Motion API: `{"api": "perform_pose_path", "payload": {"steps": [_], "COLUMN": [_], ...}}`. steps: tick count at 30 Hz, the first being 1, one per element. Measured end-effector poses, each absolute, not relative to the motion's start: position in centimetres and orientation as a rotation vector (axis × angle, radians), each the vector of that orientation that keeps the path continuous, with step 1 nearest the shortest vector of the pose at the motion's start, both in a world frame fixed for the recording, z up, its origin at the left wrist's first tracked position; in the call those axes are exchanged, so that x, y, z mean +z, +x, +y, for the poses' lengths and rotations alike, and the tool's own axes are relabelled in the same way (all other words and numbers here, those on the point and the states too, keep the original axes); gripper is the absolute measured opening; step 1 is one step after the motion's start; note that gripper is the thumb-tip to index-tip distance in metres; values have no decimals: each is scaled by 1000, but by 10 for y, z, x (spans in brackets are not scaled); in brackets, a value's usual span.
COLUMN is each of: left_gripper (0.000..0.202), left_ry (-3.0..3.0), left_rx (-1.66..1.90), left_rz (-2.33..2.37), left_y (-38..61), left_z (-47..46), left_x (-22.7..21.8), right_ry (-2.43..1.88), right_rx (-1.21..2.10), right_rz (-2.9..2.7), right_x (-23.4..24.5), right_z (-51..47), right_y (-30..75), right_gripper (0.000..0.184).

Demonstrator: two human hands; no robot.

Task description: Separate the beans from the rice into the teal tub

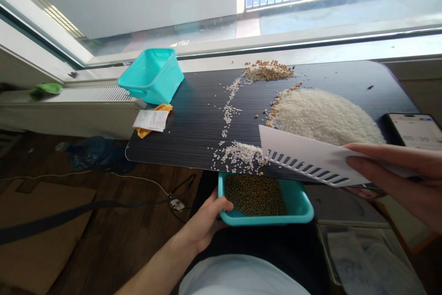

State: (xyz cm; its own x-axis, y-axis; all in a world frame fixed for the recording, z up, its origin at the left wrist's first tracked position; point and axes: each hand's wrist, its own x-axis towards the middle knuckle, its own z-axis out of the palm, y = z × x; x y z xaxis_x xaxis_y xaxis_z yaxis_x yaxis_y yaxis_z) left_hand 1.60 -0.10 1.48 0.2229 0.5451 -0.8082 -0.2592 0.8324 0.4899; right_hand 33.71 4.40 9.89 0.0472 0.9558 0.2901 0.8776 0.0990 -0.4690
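Note:
My left hand grips the left end of a turquoise plastic container, its thumb over the rim. Small greenish-brown legumes, perhaps lentils or peas, lie inside; the container is just below the table's near edge. Between the fingers and thumb of my right hand is a white slotted plastic scraper, held over the near side of the table. Behind it spreads a large pile of white rice, with yellowish peas along its left edge. A small rice heap lies by the scraper's left end.
On the dark table, another heap of peas and rice sits near the window. A second turquoise container and a folded white and orange cloth are at the left. A phone lies at the right edge.

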Motion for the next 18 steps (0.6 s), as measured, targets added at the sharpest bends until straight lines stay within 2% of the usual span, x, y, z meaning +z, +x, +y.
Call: {"api": "perform_pose_path", "payload": {"steps": [7, 12, 16, 18], "left_gripper": [45, 46, 49, 49], "left_ry": [270, 270, 278, 277], "left_rx": [572, 561, 565, 564], "left_rz": [1232, 1240, 1222, 1214], "left_y": [17, 18, 17, 17], "left_z": [0, 0, 0, 0], "left_x": [15, 16, 16, 16], "right_ry": [-1671, -1673, -1623, -1682], "right_rx": [321, 315, 326, 298], "right_rz": [-1886, -1872, -1913, -1868], "right_x": [104, 106, 103, 98], "right_z": [44, 40, 32, 30], "right_y": [330, 323, 322, 330], "right_gripper": [34, 32, 25, 28]}}
